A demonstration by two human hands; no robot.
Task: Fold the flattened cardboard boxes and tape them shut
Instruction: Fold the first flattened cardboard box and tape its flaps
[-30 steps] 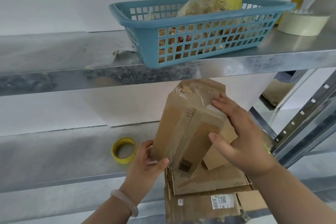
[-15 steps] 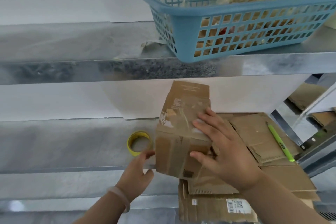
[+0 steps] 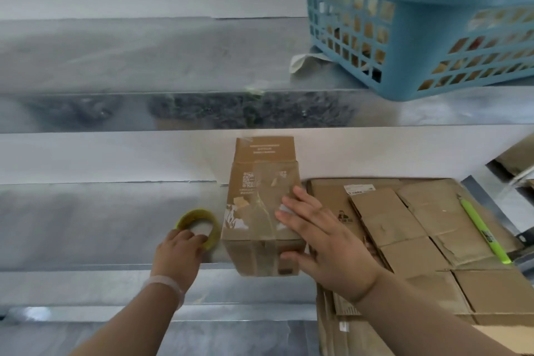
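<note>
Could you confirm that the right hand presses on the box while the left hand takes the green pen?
Not quite: the left hand grips the tape roll, not the pen, which lies untouched on the flat cardboard at the right. The head view shows this. The right hand does press on the box.

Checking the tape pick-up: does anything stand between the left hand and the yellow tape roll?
Nothing visible. The left hand curls its fingers over the near rim of the yellow ring-shaped tape roll; the folded brown cardboard box stands to its right.
</note>
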